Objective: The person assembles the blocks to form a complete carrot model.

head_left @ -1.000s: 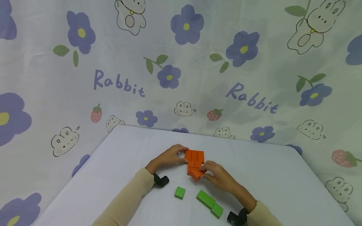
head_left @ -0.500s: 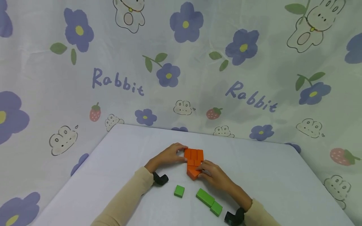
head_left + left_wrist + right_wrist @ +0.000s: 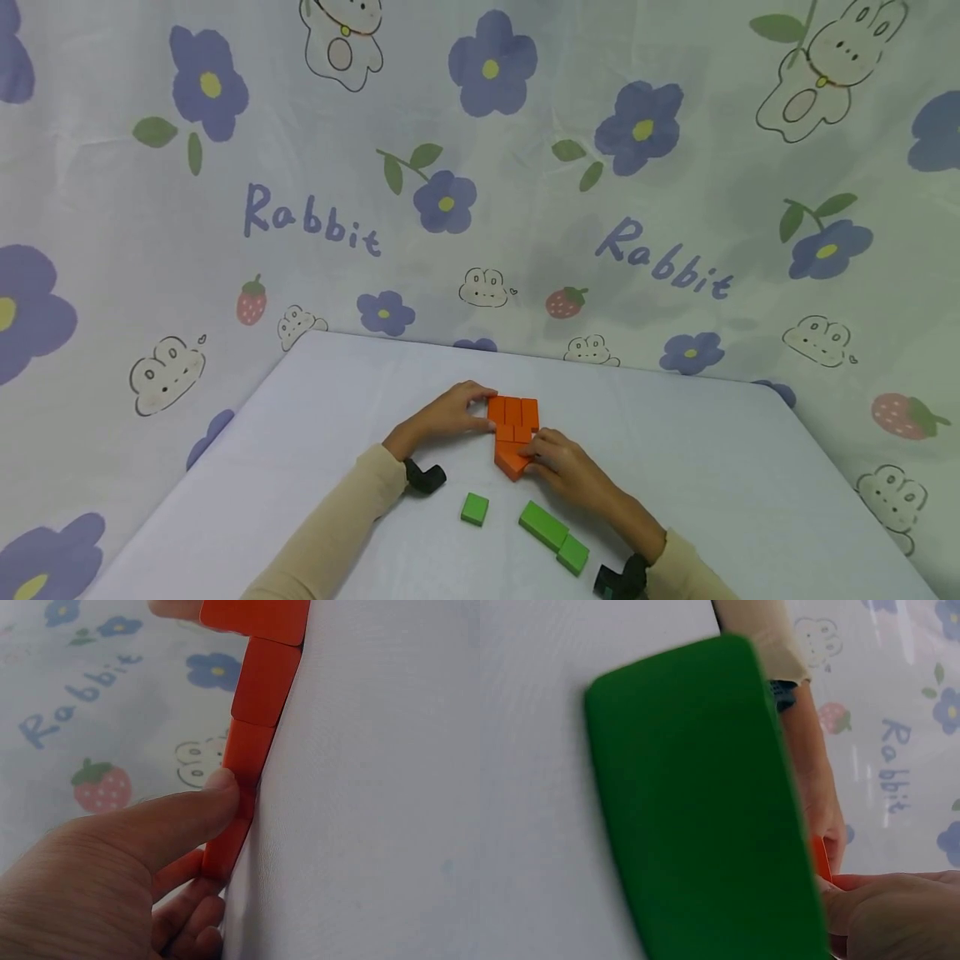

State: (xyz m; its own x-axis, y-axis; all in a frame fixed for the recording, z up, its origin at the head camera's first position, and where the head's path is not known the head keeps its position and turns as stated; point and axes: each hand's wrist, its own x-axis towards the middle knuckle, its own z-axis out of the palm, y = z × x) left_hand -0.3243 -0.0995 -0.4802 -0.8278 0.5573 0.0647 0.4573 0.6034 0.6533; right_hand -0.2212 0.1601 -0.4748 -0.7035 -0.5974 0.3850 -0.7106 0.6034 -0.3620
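Note:
Several orange blocks lie joined on the white table, with a row of upright-looking rectangles [image 3: 513,410] at the back and two small blocks [image 3: 513,433] before it. My left hand [image 3: 452,410] pinches the row's left end, thumb at the front and fingers at the back. In the left wrist view, the thumb [image 3: 187,817] presses on the orange side faces. At the front, my right hand [image 3: 573,471] pinches a pointed orange block [image 3: 512,461], which lies against the others. Its right part is hidden by the fingers. The right wrist view shows only an orange sliver [image 3: 820,856] by this hand.
A green square block [image 3: 475,509] lies in front of the orange ones. Farther right, a long green block [image 3: 543,525] touches a smaller green block [image 3: 573,554]; green fills much of the right wrist view. A patterned curtain [image 3: 480,167] hangs behind the table [image 3: 375,367].
The right hand has turned the front orange block from a skewed pose until it lies in line with the others. The left hand has kept its place at the row.

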